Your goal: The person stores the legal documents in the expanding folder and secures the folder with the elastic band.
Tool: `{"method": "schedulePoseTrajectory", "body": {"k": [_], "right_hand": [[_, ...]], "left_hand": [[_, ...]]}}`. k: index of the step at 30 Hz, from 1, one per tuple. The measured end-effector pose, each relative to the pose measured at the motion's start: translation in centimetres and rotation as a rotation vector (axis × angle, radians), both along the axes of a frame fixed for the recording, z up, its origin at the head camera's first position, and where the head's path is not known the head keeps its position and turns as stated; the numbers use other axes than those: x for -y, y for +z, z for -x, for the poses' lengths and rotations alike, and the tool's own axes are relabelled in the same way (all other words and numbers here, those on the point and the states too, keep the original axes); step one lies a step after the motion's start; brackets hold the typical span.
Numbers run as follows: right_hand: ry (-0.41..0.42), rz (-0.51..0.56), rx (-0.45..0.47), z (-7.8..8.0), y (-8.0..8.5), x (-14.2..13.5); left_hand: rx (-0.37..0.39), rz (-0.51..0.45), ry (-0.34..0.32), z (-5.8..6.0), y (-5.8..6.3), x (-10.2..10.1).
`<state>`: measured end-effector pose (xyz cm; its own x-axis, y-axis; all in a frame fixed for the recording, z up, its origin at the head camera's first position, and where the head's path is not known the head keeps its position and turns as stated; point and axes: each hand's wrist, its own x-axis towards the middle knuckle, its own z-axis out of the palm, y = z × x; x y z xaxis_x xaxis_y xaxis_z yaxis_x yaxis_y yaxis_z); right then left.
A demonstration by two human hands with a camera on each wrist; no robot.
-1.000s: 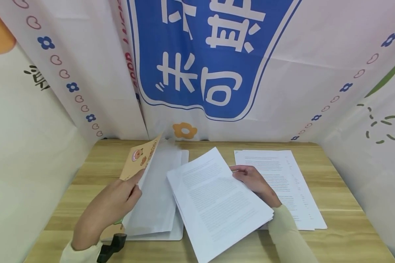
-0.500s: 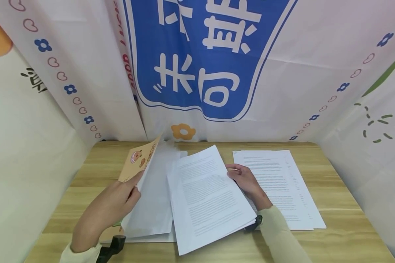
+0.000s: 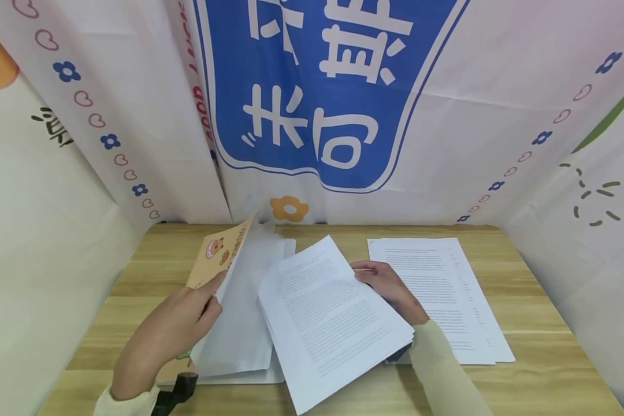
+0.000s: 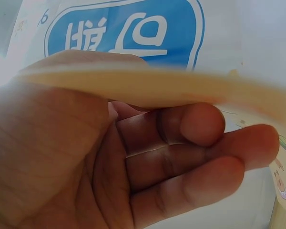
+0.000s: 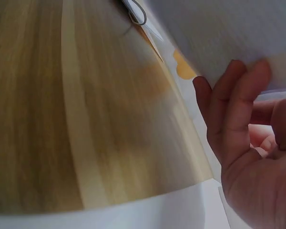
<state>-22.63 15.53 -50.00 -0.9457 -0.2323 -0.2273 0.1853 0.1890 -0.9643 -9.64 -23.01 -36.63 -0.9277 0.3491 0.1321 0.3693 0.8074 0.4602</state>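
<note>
On the left of the table lies a folder with an orange cartoon cover (image 3: 215,251) and whitish translucent sleeves (image 3: 239,332). My left hand (image 3: 169,323) pinches the raised cover at its edge. Seen from the left wrist, the cover (image 4: 148,88) runs between thumb and forefinger, and the other fingers (image 4: 195,183) curl loosely beneath. My right hand (image 3: 387,286) grips a stack of printed sheets (image 3: 333,326) by its right edge, tilted beside the folder and overlapping its right side. In the right wrist view, fingertips (image 5: 257,74) press against the underside of the sheets (image 5: 219,38).
Another pile of printed sheets (image 3: 470,312) lies on the right of the wooden table (image 3: 541,329), partly behind my right forearm. Printed cloth walls (image 3: 447,144) enclose the table at the back and both sides. A thin dark loop (image 5: 139,14) shows in the right wrist view.
The held sheets have shifted slightly left since a second ago, swinging more upright midway and then tilting again. My right hand moved left with them. The left hand stays on the cover.
</note>
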Motion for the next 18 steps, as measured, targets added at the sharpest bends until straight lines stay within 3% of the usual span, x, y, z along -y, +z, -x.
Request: {"method": "schedulePoseTrajectory", "body": {"k": [18], "right_hand": [[-0.156,0.141,0.064,1.1,0.0,1.7]], "left_hand": [[0.017,-0.007,0.003,-0.1,0.1,0.1]]}}
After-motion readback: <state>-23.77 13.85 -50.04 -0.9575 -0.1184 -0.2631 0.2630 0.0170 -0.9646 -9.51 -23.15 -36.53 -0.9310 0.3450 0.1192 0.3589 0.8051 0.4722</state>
